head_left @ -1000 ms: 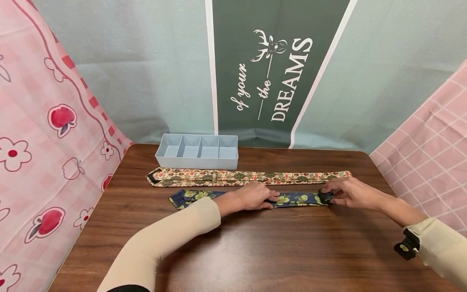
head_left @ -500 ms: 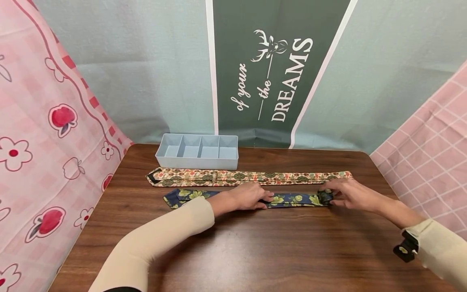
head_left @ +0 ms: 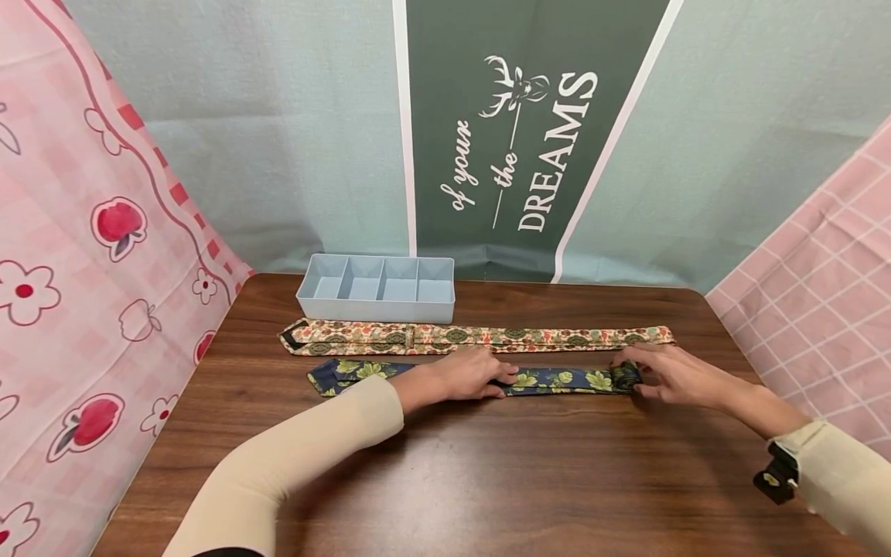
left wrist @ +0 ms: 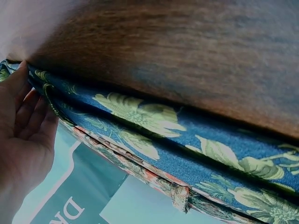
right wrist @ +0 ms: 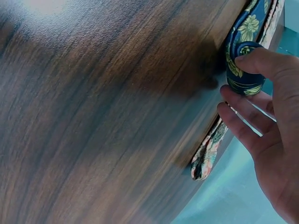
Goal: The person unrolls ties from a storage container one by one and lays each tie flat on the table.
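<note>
A navy necktie with yellow-green flowers [head_left: 553, 380] lies lengthwise across the table, its right end wound into a small roll [right wrist: 237, 63]. My right hand [head_left: 678, 374] holds that roll, thumb on its near side and fingers on the far side. Midway along the tie, my left hand [head_left: 468, 373] grips the strip, covering part of it. In the left wrist view the left thumb sits at one edge of the tie, with the other fingers along the opposite edge. The tie's wide, pointed end [head_left: 323, 378] lies flat beyond the left forearm.
Behind it, a cream necktie with a red and green pattern [head_left: 455, 337] lies stretched out, roughly parallel. A pale blue box with several compartments [head_left: 376, 311] stands at the back left of the wooden table [head_left: 487, 480]. Fabric curtains [head_left: 292, 139] enclose the back and sides.
The navy tie's wide end and my left hand have shifted slightly left. The roll turned in my right hand, which has lately edged a little right.
</note>
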{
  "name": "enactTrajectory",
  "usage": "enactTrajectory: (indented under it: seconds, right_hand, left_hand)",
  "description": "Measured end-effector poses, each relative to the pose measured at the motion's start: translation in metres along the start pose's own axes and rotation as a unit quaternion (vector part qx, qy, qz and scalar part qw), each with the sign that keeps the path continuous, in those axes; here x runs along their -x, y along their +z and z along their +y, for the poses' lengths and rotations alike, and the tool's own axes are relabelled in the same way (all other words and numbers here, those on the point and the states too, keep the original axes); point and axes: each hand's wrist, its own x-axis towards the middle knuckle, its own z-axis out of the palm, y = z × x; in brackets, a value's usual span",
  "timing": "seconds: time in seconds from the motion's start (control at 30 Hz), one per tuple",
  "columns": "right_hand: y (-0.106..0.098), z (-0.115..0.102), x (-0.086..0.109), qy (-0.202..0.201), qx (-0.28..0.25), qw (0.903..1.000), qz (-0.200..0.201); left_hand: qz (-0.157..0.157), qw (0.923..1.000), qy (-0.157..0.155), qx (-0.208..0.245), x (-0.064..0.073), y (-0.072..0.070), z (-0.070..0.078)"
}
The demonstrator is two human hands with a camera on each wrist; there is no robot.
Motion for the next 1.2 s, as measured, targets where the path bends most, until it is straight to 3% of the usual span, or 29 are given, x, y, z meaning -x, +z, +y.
enactTrajectory:
  seconds: [0.23,0.53,0.83,1.03,1.2]
  right_hand:
    - [-0.002,0.001,0.004,0.035,-0.012,0.9993,-0.007]
    - [-0.003,0.009,0.006,-0.021,0.019,0.999,0.035]
    - [-0.006,0.014,0.011,-0.004,0.033,0.9983,0.048]
    - [-0.01,0.015,0.013,0.035,-0.004,0.9993,0.014]
    - [-0.013,0.015,0.01,0.024,-0.003,0.9995,-0.021]
  left_hand:
    - [-0.001,1.0,-0.001,-0.01,-0.001,-0.001,0.0]
    - [0.003,0.9995,-0.012,-0.029,-0.007,-0.008,0.007]
    - [0.018,0.9979,0.002,-0.062,-0.017,-0.012,0.011]
    - [0.031,0.9969,-0.017,-0.07,-0.029,-0.014,0.017]
    - [0.035,0.9957,-0.021,-0.083,-0.043,-0.016,0.027]
